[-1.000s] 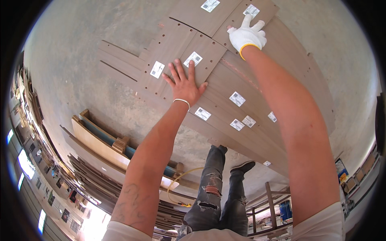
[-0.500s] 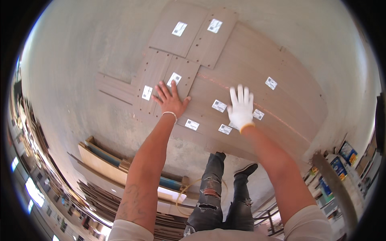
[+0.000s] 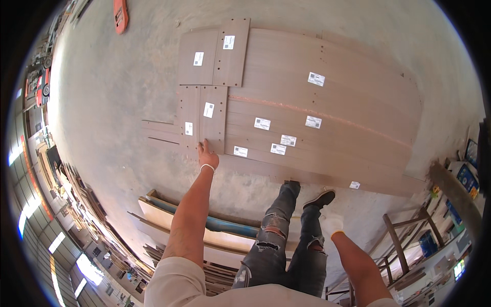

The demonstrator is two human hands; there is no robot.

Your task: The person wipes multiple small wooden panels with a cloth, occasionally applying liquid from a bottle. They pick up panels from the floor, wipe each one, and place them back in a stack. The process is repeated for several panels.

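My bare left hand (image 3: 208, 157), with a white band at the wrist, is at the near edge of a narrow brown board (image 3: 214, 128). Its index finger stretches onto the board, the other fingers are partly hidden, and nothing shows in its grasp. Beside that lies another drilled board (image 3: 188, 105) with a white label. Two more labelled boards, a wider one (image 3: 197, 71) and a drilled one (image 3: 235, 56), lie beyond. All overlap large brown panels (image 3: 286, 92) on the floor. My right hand (image 3: 332, 224), in a white glove, hangs beside my leg, pale and blurred; its fingers cannot be made out.
A stack of boards with a blue strip (image 3: 230, 227) stands on the floor left of my legs. Thin brown strips (image 3: 161, 126) stick out at the panels' left. A wooden frame (image 3: 399, 240) and a brown post (image 3: 455, 194) stand at right. An orange object (image 3: 120, 18) lies far left.
My left hand has drawn back from the middle of the boards to their near edge. My gloved right hand has left the large panel and dropped beside my leg. The view has shifted.
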